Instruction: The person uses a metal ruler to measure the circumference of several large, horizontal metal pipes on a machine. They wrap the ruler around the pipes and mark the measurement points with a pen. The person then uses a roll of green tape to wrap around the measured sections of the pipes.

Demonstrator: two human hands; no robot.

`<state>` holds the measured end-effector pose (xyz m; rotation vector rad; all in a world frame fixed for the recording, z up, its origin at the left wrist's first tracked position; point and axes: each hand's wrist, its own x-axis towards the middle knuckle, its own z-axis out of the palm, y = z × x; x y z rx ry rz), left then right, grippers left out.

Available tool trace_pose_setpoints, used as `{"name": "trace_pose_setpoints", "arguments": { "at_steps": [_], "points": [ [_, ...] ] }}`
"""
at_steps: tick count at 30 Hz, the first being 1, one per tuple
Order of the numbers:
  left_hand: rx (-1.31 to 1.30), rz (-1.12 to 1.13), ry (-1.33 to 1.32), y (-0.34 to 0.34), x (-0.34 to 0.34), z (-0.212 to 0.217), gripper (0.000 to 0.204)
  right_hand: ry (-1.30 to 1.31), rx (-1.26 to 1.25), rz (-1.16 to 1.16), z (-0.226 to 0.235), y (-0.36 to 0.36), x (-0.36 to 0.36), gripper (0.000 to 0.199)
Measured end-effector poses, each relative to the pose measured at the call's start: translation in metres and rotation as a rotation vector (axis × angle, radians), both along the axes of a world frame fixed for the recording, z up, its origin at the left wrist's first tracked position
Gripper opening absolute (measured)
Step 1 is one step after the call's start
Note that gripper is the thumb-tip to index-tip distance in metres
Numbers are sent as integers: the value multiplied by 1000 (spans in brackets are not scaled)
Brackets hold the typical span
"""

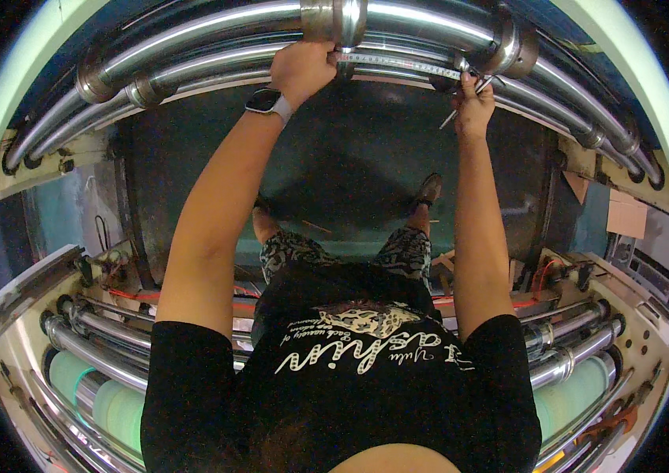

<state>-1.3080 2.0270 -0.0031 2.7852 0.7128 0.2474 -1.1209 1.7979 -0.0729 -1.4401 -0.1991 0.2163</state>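
A white measuring tape (398, 61) is stretched along the steel shafts between my hands. My left hand (303, 72), with a watch (262, 100) on its wrist, is closed at the tape's left end, close below a metal collar (323, 20) on the upper shaft. The fingers of my right hand (474, 106) pinch the tape's other end beside another collar (514, 49). That same hand also has a thin metal rod (449, 120) in it, poking out below the fingers; its exact kind is unclear.
Polished shafts (232, 35) span the machine in front of me, with more collars (98, 81) along them. Behind me are further rollers (117, 335) and green-lit drums (117, 410). A dark floor (334, 150) lies below, and a cardboard piece (626, 214) stands at the right.
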Motion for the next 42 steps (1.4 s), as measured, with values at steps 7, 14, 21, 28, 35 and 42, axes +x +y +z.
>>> {"name": "trace_pose_setpoints", "arguments": {
  "at_steps": [7, 14, 21, 28, 35, 42],
  "points": [
    [6, 9, 1, 0, 0, 0, 18, 13, 31, 24, 2, 1, -1, 18],
    [-3, 25, 35, -5, 4, 4, 19, -16, 23, 11, -6, -4, 6, 18],
    [-40, 71, 75, -9, 3, 12, 21, 191, 66, -96, -6, -7, -27, 28],
    [74, 15, -6, -6, 2, 4, 17, 629, 240, 2, -20, 7, -33, 33],
    [142, 7, 38, -7, 2, 5, 16, 648, 345, -37, -25, 14, -32, 24],
    [83, -28, -21, -5, 2, 2, 25, 612, 387, -21, -32, 12, -29, 25]
  ]
}}
